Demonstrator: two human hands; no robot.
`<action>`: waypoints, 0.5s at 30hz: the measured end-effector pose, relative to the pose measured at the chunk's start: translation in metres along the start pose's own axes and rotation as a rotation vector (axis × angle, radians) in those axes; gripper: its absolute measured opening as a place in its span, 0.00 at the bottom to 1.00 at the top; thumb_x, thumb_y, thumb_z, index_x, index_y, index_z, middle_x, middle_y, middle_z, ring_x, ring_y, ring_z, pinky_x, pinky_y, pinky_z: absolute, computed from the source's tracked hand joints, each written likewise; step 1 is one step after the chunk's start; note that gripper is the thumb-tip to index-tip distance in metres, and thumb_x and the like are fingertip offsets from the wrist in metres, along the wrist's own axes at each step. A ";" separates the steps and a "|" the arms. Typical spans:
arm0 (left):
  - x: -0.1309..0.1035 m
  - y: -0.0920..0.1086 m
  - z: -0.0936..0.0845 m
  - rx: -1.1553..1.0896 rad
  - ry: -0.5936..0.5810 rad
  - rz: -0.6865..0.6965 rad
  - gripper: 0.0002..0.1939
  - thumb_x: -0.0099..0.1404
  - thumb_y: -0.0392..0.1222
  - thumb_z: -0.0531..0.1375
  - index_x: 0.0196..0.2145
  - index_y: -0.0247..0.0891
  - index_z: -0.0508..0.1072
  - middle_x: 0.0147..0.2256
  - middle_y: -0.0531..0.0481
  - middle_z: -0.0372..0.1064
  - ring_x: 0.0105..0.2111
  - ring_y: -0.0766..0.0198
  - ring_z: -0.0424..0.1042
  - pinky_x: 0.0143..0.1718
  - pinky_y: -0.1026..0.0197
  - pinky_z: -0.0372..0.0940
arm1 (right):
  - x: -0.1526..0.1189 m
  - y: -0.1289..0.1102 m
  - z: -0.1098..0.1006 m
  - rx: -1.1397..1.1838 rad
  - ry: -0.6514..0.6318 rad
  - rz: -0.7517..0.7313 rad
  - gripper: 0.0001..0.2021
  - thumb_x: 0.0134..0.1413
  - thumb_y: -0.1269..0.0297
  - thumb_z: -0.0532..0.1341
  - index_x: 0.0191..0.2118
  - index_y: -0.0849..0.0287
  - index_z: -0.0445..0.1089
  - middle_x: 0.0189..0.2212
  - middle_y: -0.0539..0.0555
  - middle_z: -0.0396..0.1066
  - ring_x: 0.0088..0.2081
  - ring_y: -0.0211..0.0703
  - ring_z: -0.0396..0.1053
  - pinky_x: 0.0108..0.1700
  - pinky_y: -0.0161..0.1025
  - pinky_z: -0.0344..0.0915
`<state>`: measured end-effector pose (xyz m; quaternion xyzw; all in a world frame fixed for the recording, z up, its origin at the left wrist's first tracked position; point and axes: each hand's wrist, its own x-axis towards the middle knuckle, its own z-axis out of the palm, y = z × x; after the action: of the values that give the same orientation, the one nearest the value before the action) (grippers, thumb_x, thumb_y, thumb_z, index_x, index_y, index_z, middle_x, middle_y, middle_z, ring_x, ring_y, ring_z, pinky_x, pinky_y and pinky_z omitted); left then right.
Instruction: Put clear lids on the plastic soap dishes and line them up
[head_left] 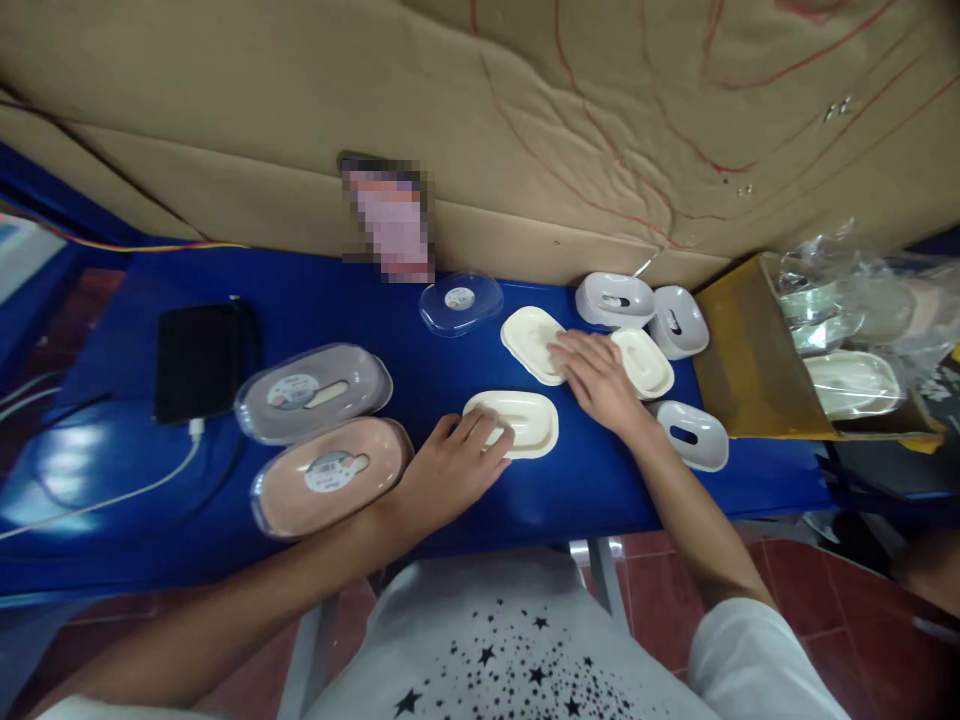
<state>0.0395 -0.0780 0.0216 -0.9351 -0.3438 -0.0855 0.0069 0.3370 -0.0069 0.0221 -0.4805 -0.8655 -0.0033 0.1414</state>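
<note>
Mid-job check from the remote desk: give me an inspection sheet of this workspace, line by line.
Surface: blue table, glossy, with glare at its left end.
Job's things: cream tray under the left hand; two more cream trays at the right hand; three white-grey shells around them.
Clutter: grey lidded box, pink lidded box, clear lid, black case.
Grips: left hand rests fingers on the near tray; right hand lies flat across the two far trays.
Cables: white cable plugged at the black case.
Surroundings: cardboard sheet behind; open carton of bagged trays at right; red tiled floor.
</note>
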 end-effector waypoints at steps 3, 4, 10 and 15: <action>0.006 -0.004 0.003 -0.060 -0.011 -0.038 0.26 0.77 0.46 0.62 0.68 0.35 0.68 0.56 0.35 0.75 0.55 0.45 0.76 0.50 0.48 0.71 | 0.005 0.026 -0.003 -0.157 0.090 0.247 0.25 0.75 0.68 0.50 0.72 0.57 0.64 0.71 0.63 0.67 0.72 0.58 0.61 0.74 0.66 0.47; 0.007 -0.006 0.006 -0.104 -0.007 -0.066 0.28 0.77 0.47 0.63 0.69 0.35 0.66 0.56 0.35 0.75 0.55 0.45 0.76 0.52 0.47 0.71 | 0.008 0.034 -0.003 -0.193 0.108 0.324 0.25 0.74 0.68 0.50 0.72 0.57 0.65 0.69 0.63 0.69 0.70 0.61 0.64 0.74 0.70 0.46; 0.006 -0.016 0.020 -0.337 0.096 -0.260 0.43 0.70 0.51 0.70 0.74 0.38 0.56 0.67 0.28 0.62 0.65 0.35 0.68 0.63 0.36 0.67 | -0.001 0.014 -0.011 -0.131 0.185 0.276 0.20 0.75 0.61 0.56 0.66 0.49 0.73 0.54 0.59 0.79 0.54 0.59 0.75 0.69 0.67 0.56; 0.006 -0.020 0.019 -0.492 0.123 -0.336 0.59 0.67 0.46 0.73 0.79 0.43 0.37 0.75 0.25 0.46 0.74 0.30 0.55 0.68 0.29 0.63 | -0.032 -0.054 -0.019 0.045 0.025 -0.009 0.27 0.74 0.65 0.60 0.73 0.39 0.64 0.52 0.53 0.81 0.53 0.54 0.76 0.63 0.56 0.64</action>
<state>0.0339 -0.0575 0.0027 -0.8319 -0.4615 -0.2226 -0.2131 0.3123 -0.0655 0.0395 -0.4731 -0.8657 0.0097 0.1629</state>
